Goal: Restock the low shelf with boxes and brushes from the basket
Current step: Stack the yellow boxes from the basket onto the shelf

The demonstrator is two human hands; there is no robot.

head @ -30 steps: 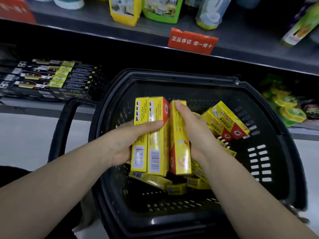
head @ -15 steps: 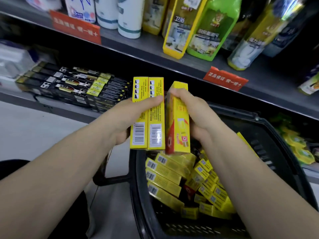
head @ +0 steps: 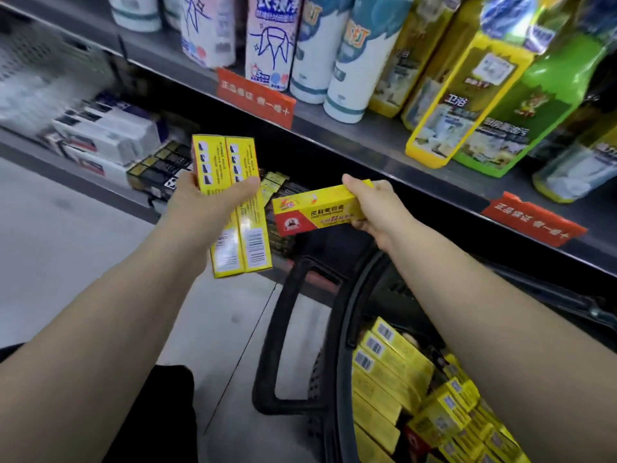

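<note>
Two yellow boxes (head: 247, 242) stand upright side by side in the left hand (head: 203, 202), thumb clamped across their faces. At their 3 o'clock, a third yellow box (head: 314, 212) lies sideways, gripped at its right end by the right hand (head: 377, 208). Half a second ago all three stood pressed together between both hands; now the hands are apart. Black packs (head: 160, 168) on the low shelf (head: 40, 145) sit at 10 o'clock, and the basket (head: 344, 329) of yellow boxes at 5 o'clock.
</note>
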